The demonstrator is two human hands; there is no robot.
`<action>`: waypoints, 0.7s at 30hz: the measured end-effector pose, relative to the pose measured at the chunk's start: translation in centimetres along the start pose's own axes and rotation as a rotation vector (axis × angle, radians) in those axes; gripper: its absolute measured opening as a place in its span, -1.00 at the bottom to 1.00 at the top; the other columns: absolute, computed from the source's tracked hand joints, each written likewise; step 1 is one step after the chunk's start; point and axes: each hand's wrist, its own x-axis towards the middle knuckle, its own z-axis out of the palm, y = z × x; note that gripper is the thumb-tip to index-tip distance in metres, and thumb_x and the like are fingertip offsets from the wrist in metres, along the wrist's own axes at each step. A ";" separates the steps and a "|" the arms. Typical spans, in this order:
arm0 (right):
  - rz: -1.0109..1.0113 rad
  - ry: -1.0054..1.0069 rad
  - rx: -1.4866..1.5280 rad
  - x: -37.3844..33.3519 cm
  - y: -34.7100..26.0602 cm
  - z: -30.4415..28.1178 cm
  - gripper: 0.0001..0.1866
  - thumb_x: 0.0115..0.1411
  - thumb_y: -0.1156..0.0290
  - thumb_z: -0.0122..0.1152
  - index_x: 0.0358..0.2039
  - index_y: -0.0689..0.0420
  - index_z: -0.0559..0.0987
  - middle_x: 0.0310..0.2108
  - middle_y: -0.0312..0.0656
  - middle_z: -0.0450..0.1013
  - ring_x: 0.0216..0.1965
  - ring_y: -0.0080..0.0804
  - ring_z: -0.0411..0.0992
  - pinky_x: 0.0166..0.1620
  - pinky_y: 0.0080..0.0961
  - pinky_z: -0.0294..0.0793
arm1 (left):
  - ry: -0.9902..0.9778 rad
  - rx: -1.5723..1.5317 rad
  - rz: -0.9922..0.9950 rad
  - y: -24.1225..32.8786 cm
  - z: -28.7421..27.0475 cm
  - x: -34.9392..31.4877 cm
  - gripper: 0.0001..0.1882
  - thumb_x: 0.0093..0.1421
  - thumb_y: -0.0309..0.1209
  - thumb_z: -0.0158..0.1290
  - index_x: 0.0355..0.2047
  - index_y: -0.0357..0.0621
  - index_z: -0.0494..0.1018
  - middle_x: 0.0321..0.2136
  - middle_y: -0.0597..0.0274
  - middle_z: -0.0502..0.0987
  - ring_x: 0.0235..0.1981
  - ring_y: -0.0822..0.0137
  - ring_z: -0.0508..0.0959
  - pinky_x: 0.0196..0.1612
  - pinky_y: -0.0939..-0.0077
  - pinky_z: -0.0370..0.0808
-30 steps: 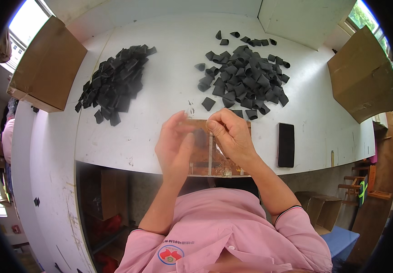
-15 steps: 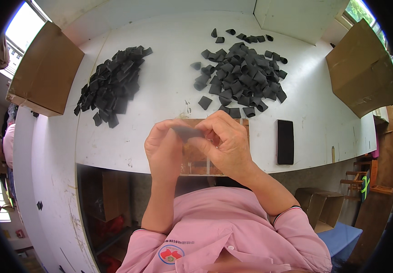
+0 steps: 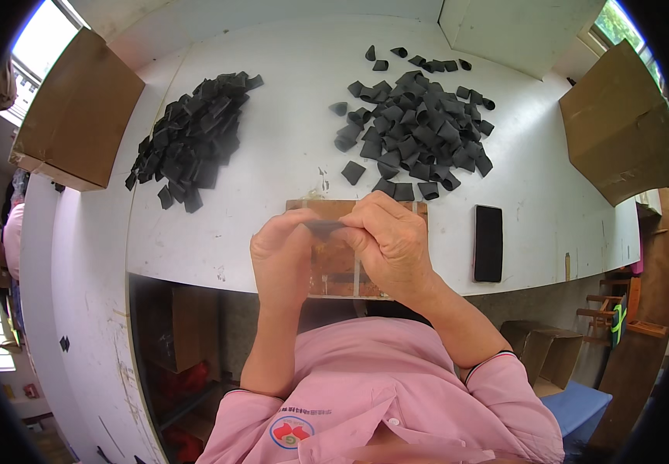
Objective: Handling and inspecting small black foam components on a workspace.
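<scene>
two hands pinch one small black piece above the near edge of the white counter [image 3: 272, 232].

from the left: a brown cardboard box [image 3: 79, 116], then a pile of flat black pieces [image 3: 191, 143] well clear of the hands. the left hand [image 3: 284, 251] and the right hand [image 3: 388, 240] meet over a brown board [image 3: 334, 267] at the counter's edge, each grip closed fingertip to thumb on an end of the small black piece [image 3: 325, 227]. its long axis runs left to right between them, so both hands are equally near. beyond lies a looser heap of curled black pieces [image 3: 419, 135], then a black rectangular block [image 3: 489, 242] just right of the right hand, and another cardboard box [image 3: 621, 131].
</scene>
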 end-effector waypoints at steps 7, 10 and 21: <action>-0.049 0.098 0.032 -1.1 1.5 0.8 -0.87 -0.12 0.57 0.22 -0.56 0.21 0.42 -0.59 -0.19 0.28 -0.58 -0.32 0.29 -0.53 -0.49 0.28 | 0.051 0.343 0.023 -0.3 1.0 -0.7 -0.83 0.03 -0.63 -0.05 -0.32 -0.34 0.43 -0.45 0.24 0.48 -0.40 0.48 0.45 -0.37 0.65 0.39; -0.015 0.038 0.019 -1.0 0.8 0.1 -0.88 -0.12 0.57 0.21 -0.55 0.21 0.43 -0.59 -0.19 0.28 -0.58 -0.32 0.29 -0.54 -0.50 0.29 | 0.083 0.372 -0.012 -0.2 0.8 -0.8 -0.84 0.03 -0.63 -0.03 -0.33 -0.32 0.44 -0.43 0.25 0.49 -0.38 0.45 0.47 -0.34 0.63 0.40; 0.019 0.008 0.065 -2.1 2.6 1.1 -0.90 -0.07 0.58 0.17 -0.50 0.25 0.44 -0.57 -0.17 0.29 -0.57 -0.31 0.30 -0.51 -0.48 0.28 | -0.182 1.092 0.506 1.0 2.4 0.6 -0.87 0.07 -0.64 -0.03 -0.35 -0.28 0.45 -0.46 0.18 0.46 -0.49 0.44 0.44 -0.42 0.67 0.37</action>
